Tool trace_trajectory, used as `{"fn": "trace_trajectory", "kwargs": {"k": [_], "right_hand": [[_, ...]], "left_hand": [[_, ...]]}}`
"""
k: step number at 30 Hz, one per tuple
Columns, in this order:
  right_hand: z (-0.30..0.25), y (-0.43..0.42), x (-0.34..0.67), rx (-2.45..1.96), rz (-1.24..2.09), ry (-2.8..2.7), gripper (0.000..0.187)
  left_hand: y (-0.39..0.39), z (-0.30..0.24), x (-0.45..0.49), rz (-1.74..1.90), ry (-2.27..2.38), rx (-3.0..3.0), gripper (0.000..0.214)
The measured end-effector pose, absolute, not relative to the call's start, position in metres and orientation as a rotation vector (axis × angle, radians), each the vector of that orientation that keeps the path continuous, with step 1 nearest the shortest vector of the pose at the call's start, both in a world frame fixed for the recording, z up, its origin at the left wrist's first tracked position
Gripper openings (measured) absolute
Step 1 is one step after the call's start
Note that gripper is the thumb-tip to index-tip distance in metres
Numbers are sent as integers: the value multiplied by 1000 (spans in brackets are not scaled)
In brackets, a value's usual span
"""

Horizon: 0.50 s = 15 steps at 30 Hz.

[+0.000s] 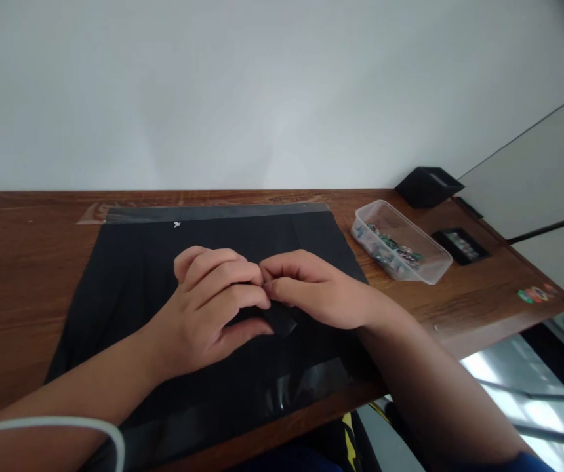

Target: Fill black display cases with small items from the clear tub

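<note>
My left hand (218, 301) is curled over a small black angular piece (282, 319), its thumb below and its fingers above. Thumb and forefinger of my right hand (314, 288) are pinched together at the upper edge of the same piece, touching my left fingertips. Whatever lies between those right fingertips is hidden. Both hands are over a black mat (129, 282), and the dark piece barely stands out against it.
A clear plastic container (439, 272) of small mixed pieces stands right of the mat. Beyond it are a black angular holder (422, 187) and a small dark tray (460, 246). Colourful small items (535, 294) lie near the right edge. A white scrap (176, 224) rests on the mat.
</note>
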State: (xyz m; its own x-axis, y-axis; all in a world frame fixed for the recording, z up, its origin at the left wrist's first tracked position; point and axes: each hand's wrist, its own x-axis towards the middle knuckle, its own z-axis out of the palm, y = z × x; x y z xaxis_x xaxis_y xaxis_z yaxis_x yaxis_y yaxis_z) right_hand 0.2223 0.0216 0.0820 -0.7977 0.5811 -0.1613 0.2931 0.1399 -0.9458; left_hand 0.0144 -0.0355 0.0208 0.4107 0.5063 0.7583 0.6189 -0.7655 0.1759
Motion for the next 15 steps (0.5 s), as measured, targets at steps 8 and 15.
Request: {"fn": "trace_trajectory", "kwargs": {"k": [8,15], "right_hand": [[80,24,222,-831,1802,-2162,30],[81,22,221,-875,1742,-2229,34]], "left_hand": [[-33,19,13,-1269,-1004,-2499,27],[-31,19,12,-1232,-1008,-2471,39]]}}
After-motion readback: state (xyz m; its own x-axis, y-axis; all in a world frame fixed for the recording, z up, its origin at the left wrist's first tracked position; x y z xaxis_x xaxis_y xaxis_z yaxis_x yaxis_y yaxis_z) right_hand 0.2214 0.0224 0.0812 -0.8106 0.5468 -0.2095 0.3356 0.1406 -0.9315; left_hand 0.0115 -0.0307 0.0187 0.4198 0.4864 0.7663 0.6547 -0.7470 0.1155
